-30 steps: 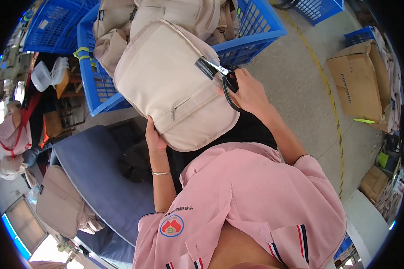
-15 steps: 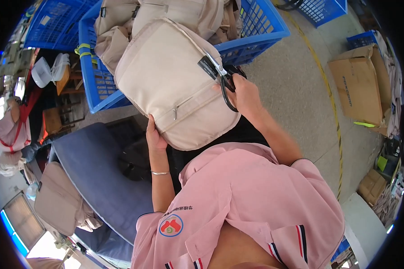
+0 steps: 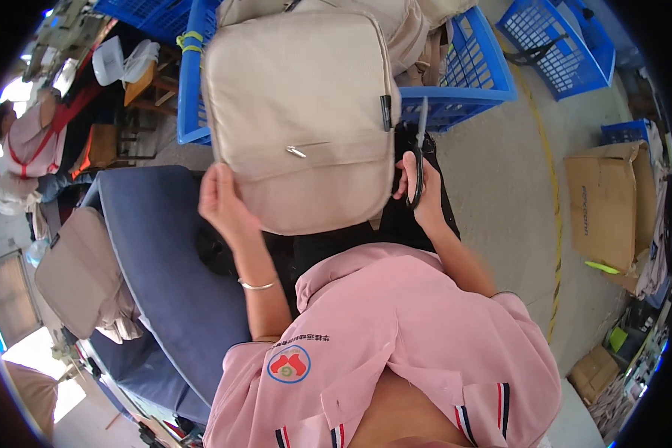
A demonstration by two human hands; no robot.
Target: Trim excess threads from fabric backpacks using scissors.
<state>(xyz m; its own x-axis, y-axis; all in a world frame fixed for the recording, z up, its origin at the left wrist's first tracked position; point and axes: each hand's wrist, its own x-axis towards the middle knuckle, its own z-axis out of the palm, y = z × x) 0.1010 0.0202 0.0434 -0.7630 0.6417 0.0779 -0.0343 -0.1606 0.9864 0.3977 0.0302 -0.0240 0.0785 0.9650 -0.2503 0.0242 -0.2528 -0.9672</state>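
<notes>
Grasps with the right hand (image 3: 427, 196) a pair of scissors (image 3: 420, 153), with fingers bent around the black handle; points the blurred blades forward, almost straight to the top of the view, close by the right edge of a beige bag (image 3: 302, 82). Curls the fingers of the left hand (image 3: 228, 201) at the lower left edge of the same bag; cannot tell for sure about a pinch on the cloth there. As for this bag between the hands, looks pale, smooth and slightly shiny, with rounded corners, a raised seam along the border and soft wrinkles in the lower part. Shows across this part a zipper with a small silver puller (image 3: 296, 151), and at the right edge a small black tag (image 3: 386, 113). Runs with the long axis away from the pink shirt (image 3: 440, 321) and over the blue crate (image 3: 467, 95), leaning only a little to the left at the far end. Faces with the flat zippered side up to the camera, and covers a part of the crate. Farther to the left, a blue-grey cushion (image 3: 157, 261); to the right, a brown carton (image 3: 601, 201).
</notes>
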